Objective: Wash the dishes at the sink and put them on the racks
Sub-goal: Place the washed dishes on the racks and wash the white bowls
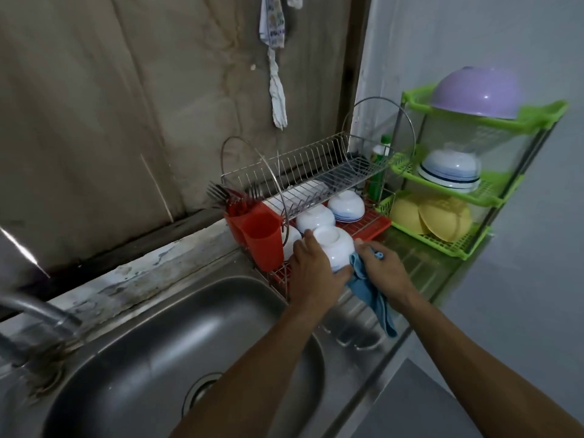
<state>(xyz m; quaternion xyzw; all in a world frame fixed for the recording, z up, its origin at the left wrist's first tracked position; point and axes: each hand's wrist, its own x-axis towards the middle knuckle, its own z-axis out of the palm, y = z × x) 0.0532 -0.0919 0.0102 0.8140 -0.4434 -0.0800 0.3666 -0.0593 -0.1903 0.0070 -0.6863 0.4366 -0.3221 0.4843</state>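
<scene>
An upturned white bowl point(335, 245) is at the front of the wire dish rack point(316, 172), over its red drip tray point(373, 227). My left hand point(313, 273) grips the bowl's near side. My right hand point(382, 273) holds a blue cloth point(369, 292) against the bowl's right side; the cloth hangs down over the drainboard. Two more upturned white bowls point(316, 216) point(346, 205) lie on the rack's lower tier behind it. The steel sink point(177, 343) lies below at the left.
A red cutlery holder point(259, 235) with forks hangs on the rack's left end. At the right stands a green three-tier shelf point(493, 184) with a purple bowl, a blue-rimmed bowl and yellow plates. The tap point(34, 314) is at the far left. A green bottle stands behind the rack.
</scene>
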